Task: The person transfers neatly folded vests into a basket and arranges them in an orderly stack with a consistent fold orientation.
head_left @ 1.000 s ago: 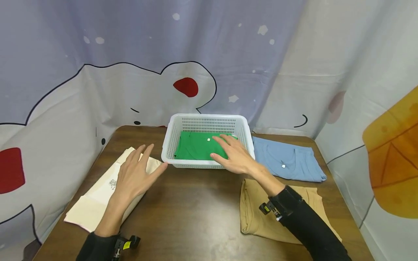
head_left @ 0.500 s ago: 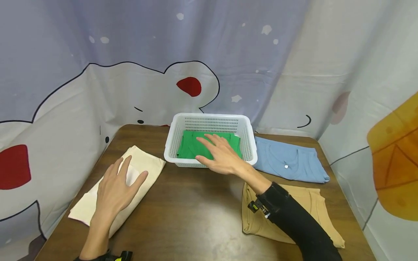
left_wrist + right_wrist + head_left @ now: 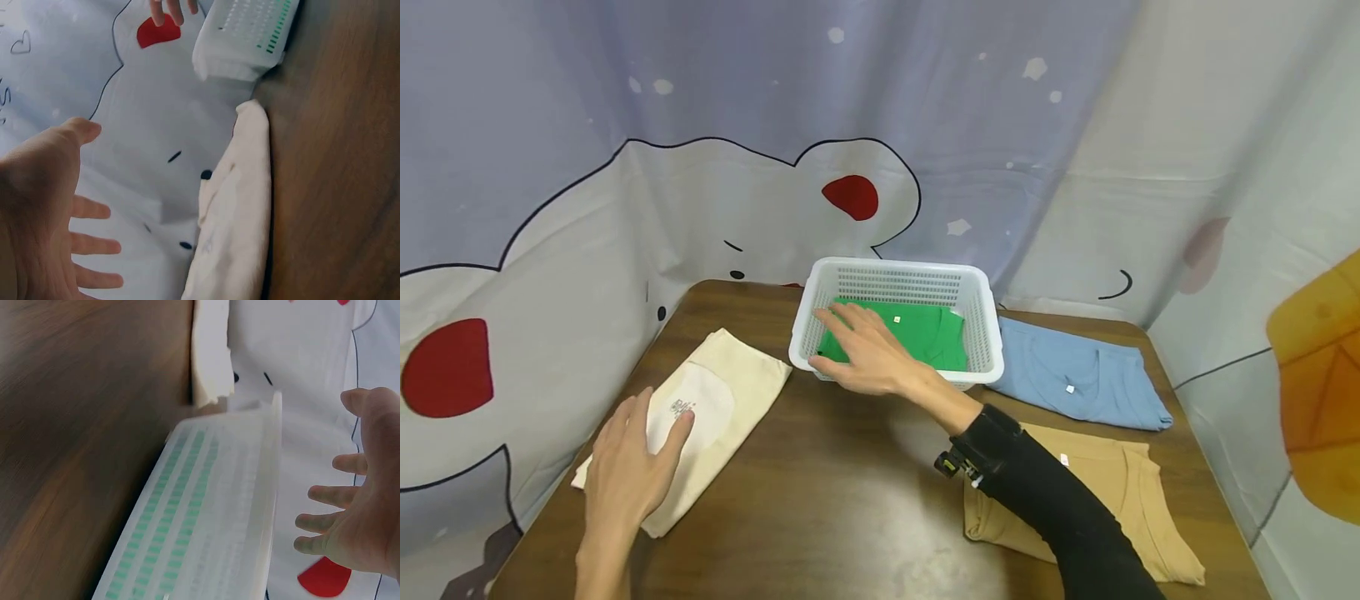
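A white plastic basket (image 3: pixel 988 333) stands at the back middle of the table, with a folded green shirt (image 3: pixel 925 329) lying in it. Over the basket's front left part hovers my right hand (image 3: pixel 868 354), fingers spread and holding nothing; in the right wrist view it is above the rim. My left hand (image 3: pixel 628 467) is held over the near left part of a folded cream shirt (image 3: pixel 741 392) with a white printed patch. Its fingers are loosely extended with nothing between them, and the left wrist view shows it apart from the cloth.
A folded blue shirt (image 3: pixel 1075 375) lies right of the basket. Nearer me is a folded tan shirt (image 3: pixel 1120 483), partly covered by my right sleeve (image 3: pixel 1045 492). A patterned curtain (image 3: pixel 760 217) hangs behind the wooden table (image 3: pixel 835 483).
My left hand has drawn back toward me and left, uncovering more of the cream shirt. My right hand has moved left across the basket. The view has shifted slightly left.
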Available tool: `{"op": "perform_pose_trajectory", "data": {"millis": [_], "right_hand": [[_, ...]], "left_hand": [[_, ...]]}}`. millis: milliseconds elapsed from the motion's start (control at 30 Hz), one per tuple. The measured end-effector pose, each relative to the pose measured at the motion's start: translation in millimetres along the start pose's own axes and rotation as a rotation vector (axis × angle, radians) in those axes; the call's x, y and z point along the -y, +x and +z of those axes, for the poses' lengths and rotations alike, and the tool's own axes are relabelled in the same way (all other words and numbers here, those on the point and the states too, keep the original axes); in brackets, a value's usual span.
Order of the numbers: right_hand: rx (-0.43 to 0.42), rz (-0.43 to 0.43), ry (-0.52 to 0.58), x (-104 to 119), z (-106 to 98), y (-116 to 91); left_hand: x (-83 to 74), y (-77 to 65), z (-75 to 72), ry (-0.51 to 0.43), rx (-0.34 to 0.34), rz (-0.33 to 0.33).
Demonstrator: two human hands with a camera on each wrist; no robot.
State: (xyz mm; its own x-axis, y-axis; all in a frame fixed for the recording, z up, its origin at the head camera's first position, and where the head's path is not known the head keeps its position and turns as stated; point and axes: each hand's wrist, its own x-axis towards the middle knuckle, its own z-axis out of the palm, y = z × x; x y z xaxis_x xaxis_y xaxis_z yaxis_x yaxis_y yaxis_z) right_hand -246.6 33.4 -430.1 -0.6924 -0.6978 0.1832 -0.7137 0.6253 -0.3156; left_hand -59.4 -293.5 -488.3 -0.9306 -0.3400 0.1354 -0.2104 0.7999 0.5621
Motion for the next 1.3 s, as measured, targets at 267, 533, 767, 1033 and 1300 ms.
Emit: {"op": "perform_pose_trajectory", "data": {"millis": [267, 533, 767, 1033, 1300], "right_hand": [[0.041, -0.096, -0.015, 34, 17, 36], [0.113, -0.126, 0.014, 58, 33, 60], [0.149, -0.120, 0.057, 74, 50, 74], [0.207, -0.101, 0.085, 85, 76, 83], [0.267, 0.002, 0.025, 85, 101, 92]], "left_hand": [[11.7, -14.1, -4.3, -0.079, -0.030, -0.102], [16.9, -24.4, -1.2, -0.146, -0.053, -0.249], [20.1, -27.6, 2.6, -0.167, -0.084, -0.299], [30.8, -27.7, 3.5, -0.174, -0.036, -0.371], [37.6, -31.9, 0.9, -0.183, -0.009, -0.478]]}}
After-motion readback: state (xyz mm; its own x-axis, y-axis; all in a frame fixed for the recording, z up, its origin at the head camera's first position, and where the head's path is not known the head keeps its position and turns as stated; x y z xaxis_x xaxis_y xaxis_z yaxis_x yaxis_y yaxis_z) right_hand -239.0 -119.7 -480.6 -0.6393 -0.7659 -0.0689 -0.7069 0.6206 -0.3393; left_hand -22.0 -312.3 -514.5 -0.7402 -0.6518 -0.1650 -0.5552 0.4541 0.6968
